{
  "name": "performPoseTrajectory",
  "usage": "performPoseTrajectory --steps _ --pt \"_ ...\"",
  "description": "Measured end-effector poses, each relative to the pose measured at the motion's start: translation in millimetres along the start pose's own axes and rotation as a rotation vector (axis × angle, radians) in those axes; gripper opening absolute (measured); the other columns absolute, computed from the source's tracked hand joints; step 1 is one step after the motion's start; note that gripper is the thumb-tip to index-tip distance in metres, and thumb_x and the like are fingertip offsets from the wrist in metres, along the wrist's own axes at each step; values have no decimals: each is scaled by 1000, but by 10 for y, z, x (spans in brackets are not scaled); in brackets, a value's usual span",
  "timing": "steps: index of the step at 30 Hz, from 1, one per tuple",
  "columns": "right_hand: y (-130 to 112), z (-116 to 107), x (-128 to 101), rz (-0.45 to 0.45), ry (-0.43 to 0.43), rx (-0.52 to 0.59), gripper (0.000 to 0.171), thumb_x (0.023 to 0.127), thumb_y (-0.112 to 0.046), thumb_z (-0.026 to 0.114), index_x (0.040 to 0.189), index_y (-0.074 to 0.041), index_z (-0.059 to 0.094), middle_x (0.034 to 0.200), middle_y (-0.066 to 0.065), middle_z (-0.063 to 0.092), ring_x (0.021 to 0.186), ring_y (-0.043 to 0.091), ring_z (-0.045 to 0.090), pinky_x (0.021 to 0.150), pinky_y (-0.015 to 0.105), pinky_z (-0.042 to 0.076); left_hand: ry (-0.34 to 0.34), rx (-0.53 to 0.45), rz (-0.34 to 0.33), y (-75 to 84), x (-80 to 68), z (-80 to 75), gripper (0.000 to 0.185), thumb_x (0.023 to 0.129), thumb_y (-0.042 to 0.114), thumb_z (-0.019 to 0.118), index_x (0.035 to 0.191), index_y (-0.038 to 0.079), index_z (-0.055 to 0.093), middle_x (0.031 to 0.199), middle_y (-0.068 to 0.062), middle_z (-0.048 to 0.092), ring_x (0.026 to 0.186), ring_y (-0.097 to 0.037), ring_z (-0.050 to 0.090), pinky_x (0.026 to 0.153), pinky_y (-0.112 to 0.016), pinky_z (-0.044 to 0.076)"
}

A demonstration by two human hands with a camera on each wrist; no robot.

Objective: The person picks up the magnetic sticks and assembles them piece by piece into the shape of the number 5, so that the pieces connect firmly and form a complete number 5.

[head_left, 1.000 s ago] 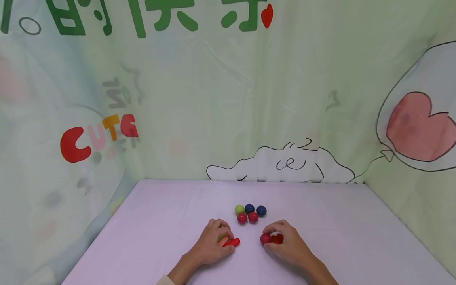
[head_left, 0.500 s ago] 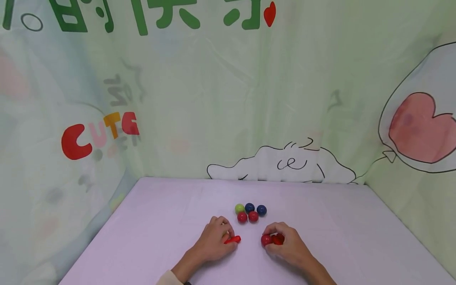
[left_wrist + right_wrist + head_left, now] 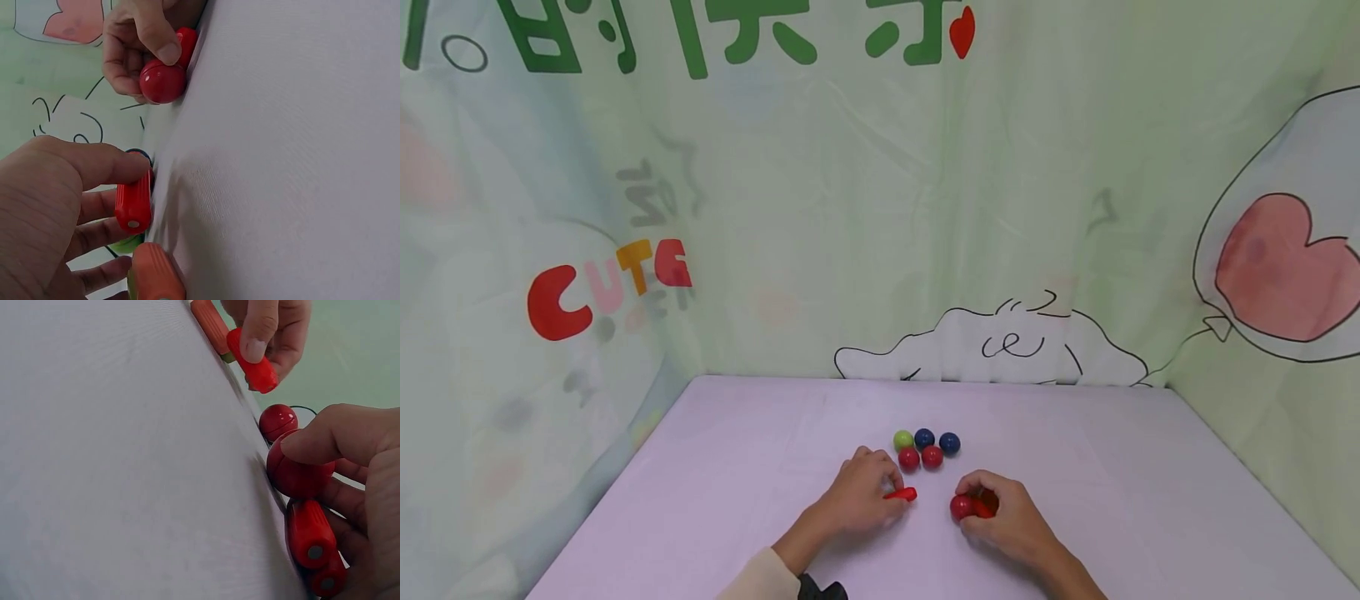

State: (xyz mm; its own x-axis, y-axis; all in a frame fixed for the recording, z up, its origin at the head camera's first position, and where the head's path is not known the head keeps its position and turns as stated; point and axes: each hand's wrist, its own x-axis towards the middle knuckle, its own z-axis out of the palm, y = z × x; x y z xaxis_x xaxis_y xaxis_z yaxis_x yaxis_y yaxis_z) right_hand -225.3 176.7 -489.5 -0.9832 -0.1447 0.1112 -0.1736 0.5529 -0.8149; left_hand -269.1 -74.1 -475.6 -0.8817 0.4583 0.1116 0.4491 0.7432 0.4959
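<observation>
My left hand (image 3: 867, 496) pinches a ribbed red magnetic rod (image 3: 133, 203) between thumb and fingers, its round metal end showing. Below it in the left wrist view, an orange rod (image 3: 155, 275) lies at the lower fingertips, with a strip of green beside it. My right hand (image 3: 1011, 515) grips a glossy red ball (image 3: 961, 507), the thumb pressed on its top in the right wrist view. Two red rods (image 3: 310, 534) with metal ends lie under the curled fingers of that hand, right beside the ball.
Beyond the hands, a green ball (image 3: 903, 441), two dark blue balls (image 3: 950, 443) and two red balls (image 3: 932, 457) sit in a cluster. All are on a pale lilac tabletop (image 3: 760, 433), with a printed curtain (image 3: 775, 208) behind.
My left hand has shifted right and a little away from me, carrying the red rod. The orange and green pieces seen under its fingers are now hidden in the head view. My right hand barely moved.
</observation>
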Motion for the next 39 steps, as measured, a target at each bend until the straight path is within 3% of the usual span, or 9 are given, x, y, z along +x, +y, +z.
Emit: performPoseTrajectory --steps 4,8,13,20,30,39 --pt "-10 -7 -2 -3 7 0 36 72 -8 85 104 -16 69 102 -2 66 101 20 56 83 26 53 -21 -78 -21 98 24 -40 13 84 29 83 92 25 72 91 14 59 96 -11 47 74 -28 44" --pt "-15 -9 -1 4 19 -6 38 70 -9 85 104 -17 70 102 -4 66 102 20 57 83 24 53 -45 -145 0 177 49 -55 12 84 22 83 92 23 74 87 14 60 91 -11 50 70 -25 47" --pt "-1 -10 4 -4 24 -6 36 71 -8 85 102 -17 70 100 -4 67 101 20 57 83 22 53 -83 -160 54 235 82 -33 11 86 16 82 96 17 76 83 14 62 83 -7 53 72 -19 49" --pt "17 -22 -12 -16 11 15 35 72 -10 86 103 -15 71 101 -3 68 101 20 58 82 22 53 -127 -171 60 291 82 39 13 86 15 82 98 17 78 82 13 62 79 -4 53 68 -18 49" --pt "44 -26 -22 -27 16 11 33 73 -10 86 103 -15 73 99 -3 69 96 18 59 81 21 53 -120 -127 157 351 77 97 17 85 12 82 101 14 78 81 14 65 73 -1 52 67 -16 46" --pt "66 -33 0 -26 13 13 35 71 -10 87 103 -14 73 99 -3 69 96 18 59 81 22 53 -115 -123 147 353 78 98 20 85 11 82 105 13 78 84 13 67 74 0 53 70 -16 48"
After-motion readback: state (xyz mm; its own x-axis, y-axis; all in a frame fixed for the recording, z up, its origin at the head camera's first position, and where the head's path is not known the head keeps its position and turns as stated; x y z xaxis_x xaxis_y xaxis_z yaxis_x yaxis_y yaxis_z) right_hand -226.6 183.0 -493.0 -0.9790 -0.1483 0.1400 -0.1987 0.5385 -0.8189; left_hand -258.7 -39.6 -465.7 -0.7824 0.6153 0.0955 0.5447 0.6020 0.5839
